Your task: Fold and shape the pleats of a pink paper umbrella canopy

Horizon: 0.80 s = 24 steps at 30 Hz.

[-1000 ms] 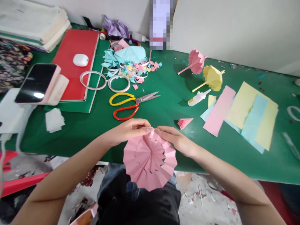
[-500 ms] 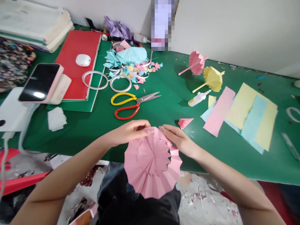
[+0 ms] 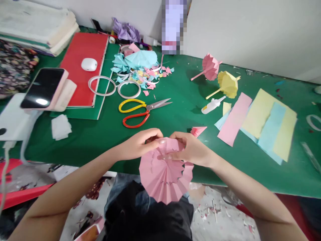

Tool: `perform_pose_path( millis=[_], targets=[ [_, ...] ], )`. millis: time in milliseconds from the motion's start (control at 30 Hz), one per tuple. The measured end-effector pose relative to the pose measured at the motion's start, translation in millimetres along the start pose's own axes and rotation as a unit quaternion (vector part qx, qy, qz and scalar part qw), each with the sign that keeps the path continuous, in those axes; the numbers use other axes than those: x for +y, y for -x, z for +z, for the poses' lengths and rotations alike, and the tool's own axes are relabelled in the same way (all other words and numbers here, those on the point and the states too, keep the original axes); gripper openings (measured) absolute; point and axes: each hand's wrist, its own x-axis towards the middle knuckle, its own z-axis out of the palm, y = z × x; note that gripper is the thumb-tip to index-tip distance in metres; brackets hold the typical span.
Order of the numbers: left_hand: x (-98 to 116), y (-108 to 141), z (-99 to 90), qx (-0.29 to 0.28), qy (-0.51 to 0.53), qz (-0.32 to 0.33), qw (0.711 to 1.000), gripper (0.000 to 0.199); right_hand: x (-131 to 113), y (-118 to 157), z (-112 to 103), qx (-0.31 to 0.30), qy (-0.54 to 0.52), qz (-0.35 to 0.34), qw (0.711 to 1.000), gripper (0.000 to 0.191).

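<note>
A round, pleated pink paper disc (image 3: 165,187) is held over the table's front edge, with a smaller zigzag-edged pleated piece lying on it. My left hand (image 3: 147,142) pinches its far rim between thumb and fingers. Closed on the upper right part of the disc is my right hand (image 3: 192,149), its thumb lying on the paper near the centre and its other fingers partly hidden behind. Just beyond that hand lies a small folded pink paper wedge (image 3: 198,131). Scissors (image 3: 145,112) with one yellow and one red handle rest past my left hand.
Two small paper umbrellas, pink (image 3: 210,67) and yellow (image 3: 227,84), lie at the back right beside a glue bottle (image 3: 213,105). Coloured paper sheets (image 3: 281,134) spread on the right. Paper scraps (image 3: 147,78), tape rings (image 3: 129,89), a red book (image 3: 84,67) and a phone (image 3: 45,88) occupy the left.
My right hand has moved from the disc's far rim inward, bringing its thumb near the centre. The disc has tilted and shifted slightly away from my body. My left hand stays at the rim.
</note>
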Motion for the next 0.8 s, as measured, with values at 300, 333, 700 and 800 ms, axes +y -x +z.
perform_pose_path(
  millis=[300,333,700,800],
  targets=[
    [7.3,0.7,-6.0,-0.011,-0.066,0.054,0.996,0.023,-18.1,5.3,15.2,0.092,0.169,-0.070,0.979,0.049],
    [9.0,1.0,-7.4,-0.016,-0.077,0.053,0.995,0.023,-18.2,6.6,16.0,0.094,0.187,-0.078,0.975,0.050],
    [15.2,-3.6,-11.7,-0.143,-0.026,0.048,0.988,0.028,-29.3,16.2,16.4,0.109,0.280,-0.218,0.929,0.045],
    [15.7,-4.7,-9.7,-0.179,0.020,0.034,0.983,0.029,-32.0,18.0,15.4,0.109,0.296,-0.235,0.919,0.047]
  ],
)
